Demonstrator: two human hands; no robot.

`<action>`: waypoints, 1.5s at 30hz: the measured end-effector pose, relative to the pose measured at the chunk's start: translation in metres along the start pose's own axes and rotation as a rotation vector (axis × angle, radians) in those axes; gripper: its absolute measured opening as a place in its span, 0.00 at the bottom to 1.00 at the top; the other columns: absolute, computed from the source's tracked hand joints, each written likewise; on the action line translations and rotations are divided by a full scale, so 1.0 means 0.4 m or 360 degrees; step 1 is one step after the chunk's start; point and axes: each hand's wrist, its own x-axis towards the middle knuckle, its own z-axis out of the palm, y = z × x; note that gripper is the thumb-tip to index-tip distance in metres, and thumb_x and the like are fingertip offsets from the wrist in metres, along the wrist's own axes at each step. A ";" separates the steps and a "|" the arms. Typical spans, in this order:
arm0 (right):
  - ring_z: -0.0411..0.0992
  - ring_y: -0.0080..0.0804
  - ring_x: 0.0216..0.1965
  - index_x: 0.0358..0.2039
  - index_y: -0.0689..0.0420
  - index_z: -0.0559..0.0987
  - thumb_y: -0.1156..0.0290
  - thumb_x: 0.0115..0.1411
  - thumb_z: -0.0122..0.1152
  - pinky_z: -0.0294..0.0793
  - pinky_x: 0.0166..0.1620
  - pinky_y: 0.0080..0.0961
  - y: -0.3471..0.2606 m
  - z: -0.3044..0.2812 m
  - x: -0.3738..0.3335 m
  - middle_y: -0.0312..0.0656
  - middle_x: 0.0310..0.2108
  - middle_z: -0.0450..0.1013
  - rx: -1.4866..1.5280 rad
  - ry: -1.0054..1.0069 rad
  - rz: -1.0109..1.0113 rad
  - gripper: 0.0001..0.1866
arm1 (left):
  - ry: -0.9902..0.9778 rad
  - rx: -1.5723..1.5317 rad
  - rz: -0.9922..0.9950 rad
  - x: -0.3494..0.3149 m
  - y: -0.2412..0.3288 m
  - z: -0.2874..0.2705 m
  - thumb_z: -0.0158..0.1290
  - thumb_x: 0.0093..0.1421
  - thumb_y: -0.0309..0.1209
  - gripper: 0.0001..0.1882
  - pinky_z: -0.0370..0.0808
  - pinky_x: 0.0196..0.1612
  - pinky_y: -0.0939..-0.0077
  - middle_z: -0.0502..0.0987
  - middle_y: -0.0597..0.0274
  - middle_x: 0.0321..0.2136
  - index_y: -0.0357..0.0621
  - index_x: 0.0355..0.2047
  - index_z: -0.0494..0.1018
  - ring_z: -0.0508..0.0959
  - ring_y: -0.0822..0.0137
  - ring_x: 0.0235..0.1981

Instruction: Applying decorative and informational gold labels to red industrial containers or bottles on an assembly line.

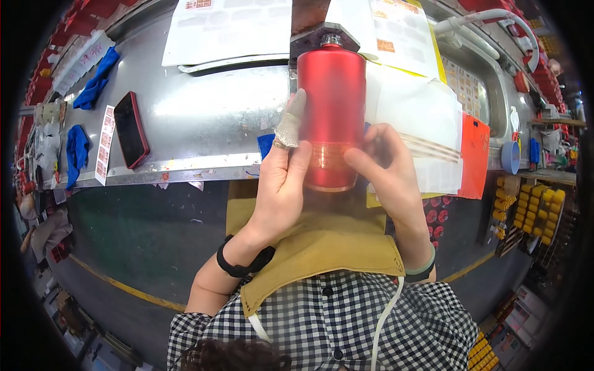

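A matte red bottle (331, 102) with a clear glass neck lies in front of me, its neck pointing away against a dark metal block (309, 40). A shiny copper-coloured band (329, 154) runs across the bottle near its base. My left hand (281, 173) grips the bottle's left side; its thumb lies near the band, and a pale fabric cover sheathes one finger stretched along the glass. On the right side, my right hand (387, 164) has its thumb pressed on the band's edge and its fingers curled. What the curled fingertips touch is partly hidden.
On the metal bench (216, 123) lie a phone (130, 130), a strip of printed labels (104, 145), blue cloths (96, 77) and white sheets (232, 31). To the right are papers (421, 117), a red-orange card (474, 157) and a blue cup (510, 157). The bench's front edge runs below the bottle.
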 end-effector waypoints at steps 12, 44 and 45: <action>0.72 0.18 0.39 0.52 0.61 0.75 0.70 0.68 0.66 0.74 0.42 0.20 -0.036 -0.013 -0.014 0.33 0.35 0.75 -0.0192 0.0117 -0.0207 0.15 | 0.0008 0.1315 0.1054 -0.032 -0.086 -0.048 0.77 0.44 0.32 0.46 0.75 0.63 0.55 0.62 0.33 0.70 0.33 0.64 0.72 0.73 0.41 0.65; 0.80 0.35 0.39 0.41 0.60 0.83 0.82 0.57 0.68 0.79 0.44 0.29 -0.224 -0.006 0.056 0.41 0.38 0.82 -0.1486 0.0341 -0.1740 0.10 | -0.0005 0.1443 0.0763 -0.046 -0.064 -0.083 0.77 0.46 0.37 0.51 0.59 0.69 0.51 0.71 0.47 0.63 0.35 0.68 0.65 0.71 0.49 0.63; 0.81 0.34 0.42 0.43 0.61 0.82 0.83 0.59 0.67 0.79 0.46 0.28 -0.217 -0.014 0.046 0.43 0.39 0.82 -0.1467 0.0323 -0.1683 0.11 | -0.0004 0.1376 0.0718 -0.045 -0.041 -0.067 0.77 0.46 0.38 0.53 0.59 0.70 0.52 0.70 0.46 0.64 0.35 0.68 0.64 0.70 0.49 0.64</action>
